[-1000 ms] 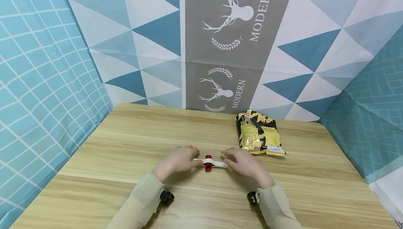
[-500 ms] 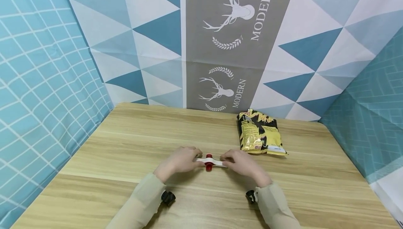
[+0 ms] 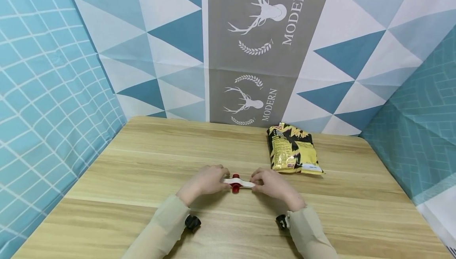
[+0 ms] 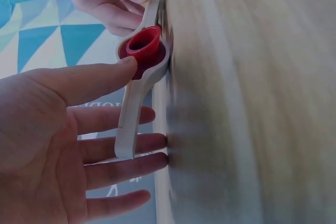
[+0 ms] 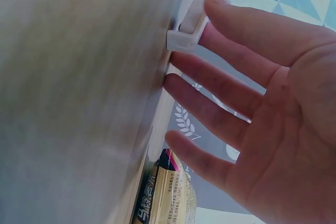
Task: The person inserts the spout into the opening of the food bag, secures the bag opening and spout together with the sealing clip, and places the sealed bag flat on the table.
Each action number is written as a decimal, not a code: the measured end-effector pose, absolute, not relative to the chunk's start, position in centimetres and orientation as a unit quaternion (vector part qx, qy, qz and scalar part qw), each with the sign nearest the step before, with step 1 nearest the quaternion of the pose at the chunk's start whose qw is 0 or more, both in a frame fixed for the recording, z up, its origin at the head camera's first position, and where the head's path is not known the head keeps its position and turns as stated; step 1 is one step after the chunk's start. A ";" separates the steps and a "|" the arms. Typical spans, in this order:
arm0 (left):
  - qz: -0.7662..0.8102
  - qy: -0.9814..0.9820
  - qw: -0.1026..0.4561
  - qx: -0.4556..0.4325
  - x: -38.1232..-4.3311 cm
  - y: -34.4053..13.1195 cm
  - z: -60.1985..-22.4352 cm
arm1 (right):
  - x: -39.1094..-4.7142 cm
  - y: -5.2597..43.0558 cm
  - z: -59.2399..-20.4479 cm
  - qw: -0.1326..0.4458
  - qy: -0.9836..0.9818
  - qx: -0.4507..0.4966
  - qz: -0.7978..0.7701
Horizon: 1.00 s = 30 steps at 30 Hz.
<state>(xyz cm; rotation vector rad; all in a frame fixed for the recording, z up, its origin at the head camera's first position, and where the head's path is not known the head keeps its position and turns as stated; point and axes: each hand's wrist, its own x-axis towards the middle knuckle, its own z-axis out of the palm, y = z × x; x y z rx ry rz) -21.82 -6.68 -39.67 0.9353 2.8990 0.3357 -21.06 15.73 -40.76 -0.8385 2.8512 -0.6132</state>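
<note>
A long white bag clip (image 3: 246, 184) with a red round spout (image 3: 235, 188) in its middle lies crosswise between my hands, close over the table. My left hand (image 3: 206, 179) pinches its left end. In the left wrist view, the thumb (image 4: 100, 80) lies along the near face by the red spout (image 4: 144, 43), and the fingers stretch out behind the white bar. My right hand (image 3: 274, 183) holds the other end of the clip between thumb and index finger. In the right wrist view, its remaining fingers (image 5: 220, 85) are spread, with tips near the table surface.
A yellow and black snack bag (image 3: 293, 150) lies at the back right of the wooden table (image 3: 160, 144), beyond my right hand. Patterned cloth walls (image 3: 171, 53) stand behind the table and on both sides. A dark strap device (image 3: 192, 223) sits at my left wrist.
My right hand has moved slightly left and closed its thumb and index finger onto the clip's right end. The left hand keeps its hold with hardly any movement.
</note>
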 end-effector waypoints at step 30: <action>0.153 0.939 0.036 0.307 -21.8 -6.1 -40.3 | -20.9 15.9 -40.6 0.073 0.934 -0.247 -0.248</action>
